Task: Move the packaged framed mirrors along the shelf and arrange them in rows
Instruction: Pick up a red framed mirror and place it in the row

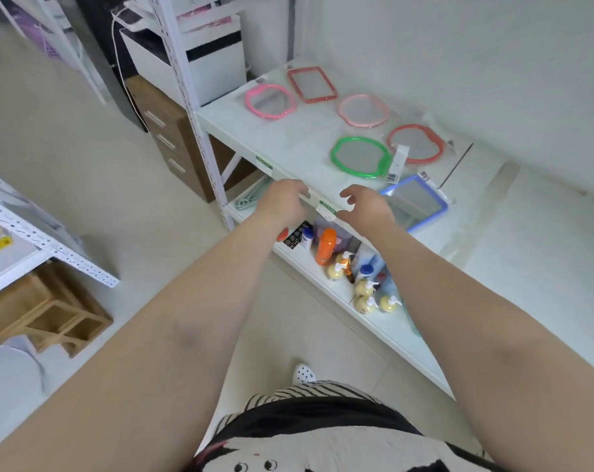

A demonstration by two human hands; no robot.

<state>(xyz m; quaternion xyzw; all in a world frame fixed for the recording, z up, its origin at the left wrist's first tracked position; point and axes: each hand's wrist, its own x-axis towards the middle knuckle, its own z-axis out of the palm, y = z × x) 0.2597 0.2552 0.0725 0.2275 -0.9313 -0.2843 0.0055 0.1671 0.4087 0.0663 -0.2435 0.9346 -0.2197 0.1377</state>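
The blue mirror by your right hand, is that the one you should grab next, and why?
Probably yes. The blue mirror lies at the shelf's front edge, skewed and out of line with the green mirror and the others behind it. The right hand hovers beside it holding nothing, fingers loosely curled. A short reach right to take its frame seems the likeliest next move.

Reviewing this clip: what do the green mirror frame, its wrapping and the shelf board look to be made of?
Green mirror frame: likely glossy plastic, given its saturated colour and bright highlights. Wrapping: thin clear plastic film, seemingly a bag; it is see-through, with barcode labels. Shelf board: smooth white, slightly reflective, perhaps laminated or painted; the core cannot be told.
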